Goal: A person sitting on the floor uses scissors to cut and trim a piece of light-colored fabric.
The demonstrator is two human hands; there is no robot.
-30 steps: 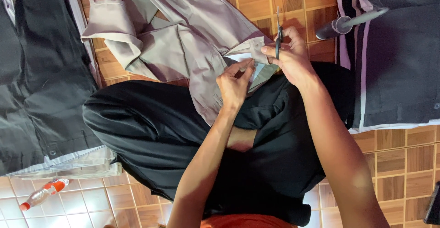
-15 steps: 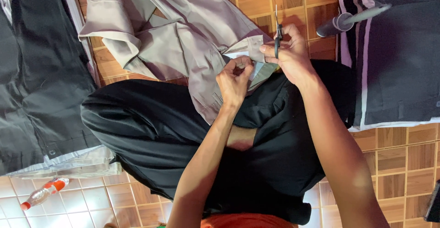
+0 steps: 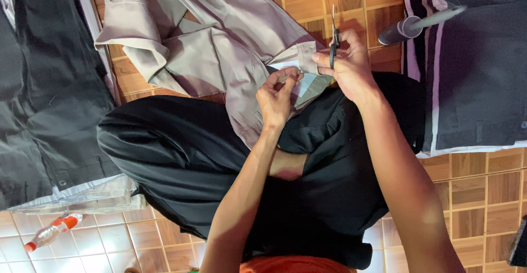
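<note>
A person sits cross-legged on a tiled floor (image 3: 472, 196), black trousers (image 3: 181, 158) filling the middle of the view from above. Both bare forearms reach away from the body toward a grey garment (image 3: 219, 42) that drapes from the lap onto the floor beyond. The left hand (image 3: 277, 97) pinches a white label (image 3: 293, 72) sewn inside the garment's folded edge; compared with half a second ago, its fingers have loosened from a tight fist and now lift the label slightly, thumb and forefinger closed on it. The right hand (image 3: 348, 64) grips small thread scissors (image 3: 333, 37) with the blades pointing away from the body, just beside the garment's edge, much as before. Farther left lies a stack of dark folded clothing (image 3: 49, 86), with a plastic bottle (image 3: 52, 232) near it. Farther right is another dark pile with pale stripes (image 3: 472, 70), and a grey cylindrical tool (image 3: 420, 25) rests on it.
</note>
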